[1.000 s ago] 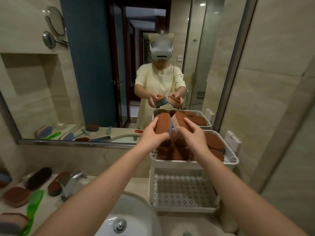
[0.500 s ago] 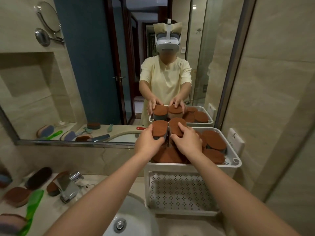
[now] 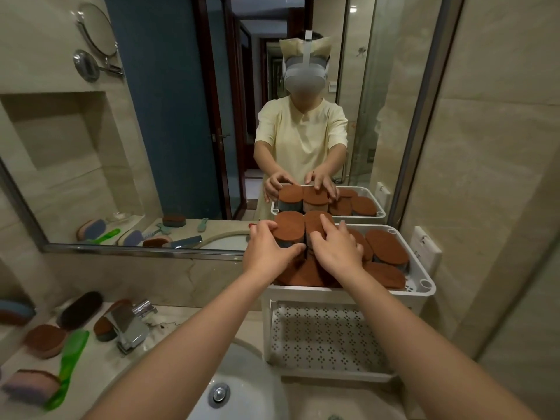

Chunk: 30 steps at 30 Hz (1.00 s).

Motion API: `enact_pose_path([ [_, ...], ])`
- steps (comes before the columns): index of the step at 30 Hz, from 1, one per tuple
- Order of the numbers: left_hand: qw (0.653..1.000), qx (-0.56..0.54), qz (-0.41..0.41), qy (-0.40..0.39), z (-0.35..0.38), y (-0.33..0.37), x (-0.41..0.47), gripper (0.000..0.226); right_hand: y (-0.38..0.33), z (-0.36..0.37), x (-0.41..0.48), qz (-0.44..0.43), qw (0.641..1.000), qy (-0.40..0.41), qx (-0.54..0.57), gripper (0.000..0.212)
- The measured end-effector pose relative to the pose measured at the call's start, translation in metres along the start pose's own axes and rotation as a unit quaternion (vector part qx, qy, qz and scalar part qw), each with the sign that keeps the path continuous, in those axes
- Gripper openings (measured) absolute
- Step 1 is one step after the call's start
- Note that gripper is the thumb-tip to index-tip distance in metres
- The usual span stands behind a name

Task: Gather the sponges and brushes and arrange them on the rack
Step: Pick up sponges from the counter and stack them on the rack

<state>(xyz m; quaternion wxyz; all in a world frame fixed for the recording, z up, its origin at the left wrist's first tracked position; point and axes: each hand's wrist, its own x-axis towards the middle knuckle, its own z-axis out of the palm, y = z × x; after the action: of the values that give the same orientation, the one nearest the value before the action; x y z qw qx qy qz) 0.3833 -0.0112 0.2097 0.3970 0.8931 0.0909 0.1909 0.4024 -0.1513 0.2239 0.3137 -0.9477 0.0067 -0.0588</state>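
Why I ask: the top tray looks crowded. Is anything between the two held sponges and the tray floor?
Yes: sponges lying flat cover the tray floor beneath the two held sponges, gripped by the left hand and right hand at the back left of the rack.

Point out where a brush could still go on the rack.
The lower shelf is bare between the white posts. The top tray is packed with brown sponges; the left hand and right hand each grip an upright sponge.
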Motion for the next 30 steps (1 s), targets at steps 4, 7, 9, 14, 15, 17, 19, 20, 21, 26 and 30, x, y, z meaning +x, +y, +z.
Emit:
enact_pose_path([
  [4, 0.995, -0.102, -0.006, 0.021, -0.014, -0.007, -0.007, 0.075, -0.012, -0.001, -0.016, -0.054, 0.994, 0.066, 0.064, 0.056],
  [7, 0.980, -0.188, -0.014, 0.060, -0.031, -0.020, -0.017, 0.058, -0.032, 0.004, -0.034, -0.157, 0.964, 0.089, 0.193, 0.046],
  [9, 0.971, -0.223, -0.021, 0.087, -0.044, -0.035, -0.027, 0.049, -0.050, 0.011, -0.048, -0.204, 0.940, 0.075, 0.265, 0.040],
  [14, 0.956, -0.247, -0.049, 0.148, -0.086, -0.085, -0.053, 0.038, -0.102, 0.049, -0.080, -0.255, 0.905, -0.012, 0.340, 0.036],
  [15, 0.955, -0.243, -0.060, 0.160, -0.095, -0.096, -0.060, 0.037, -0.111, 0.060, -0.087, -0.257, 0.901, -0.034, 0.347, 0.036],
  [17, 0.951, -0.227, -0.084, 0.191, -0.115, -0.121, -0.073, 0.034, -0.127, 0.085, -0.103, -0.257, 0.896, -0.073, 0.355, 0.036],
  [19, 0.946, -0.208, -0.106, 0.224, -0.136, -0.146, -0.088, 0.031, -0.139, 0.113, -0.119, -0.251, 0.892, -0.107, 0.360, 0.037],
  [20, 0.942, -0.205, -0.116, 0.239, -0.145, -0.157, -0.095, 0.031, -0.145, 0.127, -0.126, -0.246, 0.889, -0.127, 0.365, 0.037],
  [21, 0.938, -0.204, -0.127, 0.251, -0.155, -0.170, -0.103, 0.030, -0.151, 0.141, -0.134, -0.240, 0.885, -0.148, 0.371, 0.037],
  [26, 0.915, -0.182, -0.198, 0.300, -0.196, -0.233, -0.149, 0.032, -0.183, 0.206, -0.179, -0.220, 0.858, -0.238, 0.400, 0.036],
  [30, 0.896, -0.166, -0.260, 0.320, -0.225, -0.286, -0.187, 0.028, -0.208, 0.261, -0.211, -0.189, 0.845, -0.301, 0.400, 0.033],
])
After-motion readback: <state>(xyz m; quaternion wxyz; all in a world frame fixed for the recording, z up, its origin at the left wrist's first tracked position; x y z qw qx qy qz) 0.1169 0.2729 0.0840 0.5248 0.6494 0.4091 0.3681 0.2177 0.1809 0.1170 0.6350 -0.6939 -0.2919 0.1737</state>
